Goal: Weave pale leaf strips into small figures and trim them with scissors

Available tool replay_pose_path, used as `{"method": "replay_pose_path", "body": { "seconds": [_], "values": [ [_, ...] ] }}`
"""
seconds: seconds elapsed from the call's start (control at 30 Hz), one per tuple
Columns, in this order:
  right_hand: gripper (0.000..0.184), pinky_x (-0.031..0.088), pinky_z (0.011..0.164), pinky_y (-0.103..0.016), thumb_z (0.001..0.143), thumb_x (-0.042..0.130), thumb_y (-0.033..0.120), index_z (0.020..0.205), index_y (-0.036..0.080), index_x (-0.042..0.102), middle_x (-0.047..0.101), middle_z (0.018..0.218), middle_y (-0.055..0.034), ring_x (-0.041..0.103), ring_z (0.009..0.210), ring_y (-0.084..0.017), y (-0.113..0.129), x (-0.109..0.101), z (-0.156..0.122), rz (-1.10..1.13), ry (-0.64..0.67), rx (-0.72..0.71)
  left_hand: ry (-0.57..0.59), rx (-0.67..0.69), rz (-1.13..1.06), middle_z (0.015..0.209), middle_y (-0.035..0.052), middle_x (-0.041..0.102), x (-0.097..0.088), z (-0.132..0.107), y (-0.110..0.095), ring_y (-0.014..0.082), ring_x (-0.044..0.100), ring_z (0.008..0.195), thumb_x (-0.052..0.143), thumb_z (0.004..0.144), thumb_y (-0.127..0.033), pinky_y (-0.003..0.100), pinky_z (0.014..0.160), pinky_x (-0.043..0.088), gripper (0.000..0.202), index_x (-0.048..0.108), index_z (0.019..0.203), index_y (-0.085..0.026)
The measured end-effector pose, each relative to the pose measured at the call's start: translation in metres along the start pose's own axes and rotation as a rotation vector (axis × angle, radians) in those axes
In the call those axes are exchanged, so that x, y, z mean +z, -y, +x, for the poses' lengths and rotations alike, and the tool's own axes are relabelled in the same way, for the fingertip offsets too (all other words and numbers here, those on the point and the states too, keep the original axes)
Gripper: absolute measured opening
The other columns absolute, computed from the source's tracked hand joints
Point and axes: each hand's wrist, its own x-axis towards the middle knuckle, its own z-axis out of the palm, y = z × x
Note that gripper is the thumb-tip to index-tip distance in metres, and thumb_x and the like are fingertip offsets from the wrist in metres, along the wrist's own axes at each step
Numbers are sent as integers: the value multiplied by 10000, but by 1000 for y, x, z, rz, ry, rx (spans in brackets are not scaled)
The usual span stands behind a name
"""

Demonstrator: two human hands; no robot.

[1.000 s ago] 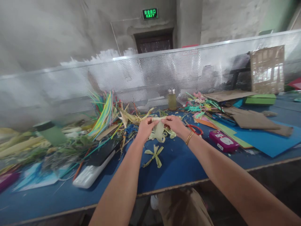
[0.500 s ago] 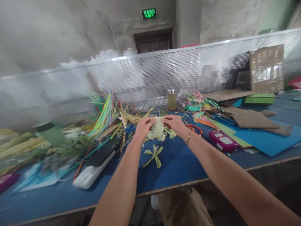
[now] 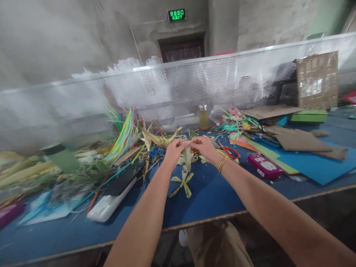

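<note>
Drawn closer together since the earlier frame, hands, left [image 3: 174, 151] and right [image 3: 204, 148], pinched one pale strip [image 3: 188, 160] by its upper end, seemingly gathering its width, so it hung narrow over the tabletop [image 3: 217, 196] near a cross-shaped piece [image 3: 183, 183].

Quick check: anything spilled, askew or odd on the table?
No liquid spill shows. The dark-lidded green container on the left leans in the picture, possibly lens distortion. Loose pale strips lie scattered near the right hand, looking untidy.
</note>
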Motion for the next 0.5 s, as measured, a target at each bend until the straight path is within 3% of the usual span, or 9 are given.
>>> {"method": "replay_pose_path", "body": {
  "seconds": [0.1, 0.23, 0.37, 0.5],
  "values": [
    [165, 409, 445, -195, 722, 689, 335, 722, 196, 600, 644, 697, 9, 601, 569, -110, -1, 1, 0, -10, -14, -1, 6, 13, 14, 603, -34, 551, -1, 1, 1, 101, 468, 527, 724, 693, -398, 229, 546, 384, 257, 601, 749, -180],
    [168, 395, 457, -194, 719, 679, 340, 695, 184, 622, 640, 703, -3, 536, 564, -93, -2, 0, 2, -63, -98, -61, -75, 75, 137, 579, -43, 511, -3, 3, 1, 98, 415, 505, 681, 736, -396, 219, 512, 334, 226, 602, 760, -186],
    [172, 387, 468, -196, 698, 694, 344, 721, 190, 621, 599, 656, 16, 514, 558, -89, -2, -2, 3, -29, -163, -102, -274, 106, 198, 621, -28, 535, -10, 8, 4, 117, 447, 550, 644, 760, -406, 229, 531, 355, 224, 605, 784, -187],
    [170, 426, 480, -207, 740, 651, 323, 764, 216, 521, 638, 751, 19, 580, 581, -102, 3, -7, 6, 188, -249, -81, -457, 120, 202, 667, -14, 551, -20, 14, 6, 135, 489, 622, 624, 764, -419, 239, 576, 386, 243, 600, 777, -178]
  ]
}}
